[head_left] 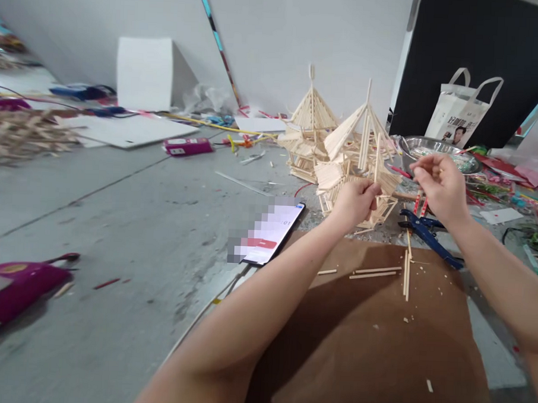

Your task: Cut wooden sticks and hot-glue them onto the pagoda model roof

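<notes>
Left hand (357, 204): fingers pinched on an upright stick (377, 159), before the near model (331, 176). Right hand (443, 188): fingers curled near the pliers (430, 237), gap and hold unclear. A light, low grip (thin wood may snap) should best steady the stick.

head: worn at eye height | faces forward and down | hands near, wall beyond | single view

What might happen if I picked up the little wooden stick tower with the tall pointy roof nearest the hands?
The pale wooden stick tower would probably feel light, since gaps show between its thin sticks. It might snap if squeezed, and its tall, narrow spike could catch on things.
</notes>
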Tool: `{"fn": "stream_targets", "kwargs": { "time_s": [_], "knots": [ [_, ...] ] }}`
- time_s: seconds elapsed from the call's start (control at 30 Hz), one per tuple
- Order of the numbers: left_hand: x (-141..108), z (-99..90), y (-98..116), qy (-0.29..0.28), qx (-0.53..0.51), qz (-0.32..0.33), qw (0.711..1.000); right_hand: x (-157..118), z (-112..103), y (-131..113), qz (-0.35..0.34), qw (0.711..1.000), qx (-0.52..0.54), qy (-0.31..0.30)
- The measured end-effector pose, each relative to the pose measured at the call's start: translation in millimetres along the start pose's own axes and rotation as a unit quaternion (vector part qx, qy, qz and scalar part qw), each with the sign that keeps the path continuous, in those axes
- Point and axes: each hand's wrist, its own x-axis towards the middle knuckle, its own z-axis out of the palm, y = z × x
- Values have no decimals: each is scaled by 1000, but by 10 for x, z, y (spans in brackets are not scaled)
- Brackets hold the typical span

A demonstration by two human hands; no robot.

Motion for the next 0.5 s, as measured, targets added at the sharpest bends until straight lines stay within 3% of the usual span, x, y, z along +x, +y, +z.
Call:
{"fn": "stream_targets", "kwargs": {
  "time_s": [0.23,0.37,0.5],
  "knots": [
    [153,-30,-53,19,-47,-28,998,615,448,19,-24,999,-24,-31],
    [196,-31,-65,13,-65,-46,997,745,571,82,-12,997,-65,-38],
    [227,-51,-73,22,-63,-46,997,797,624,117,-47,995,-80,-44]
  ]
}}
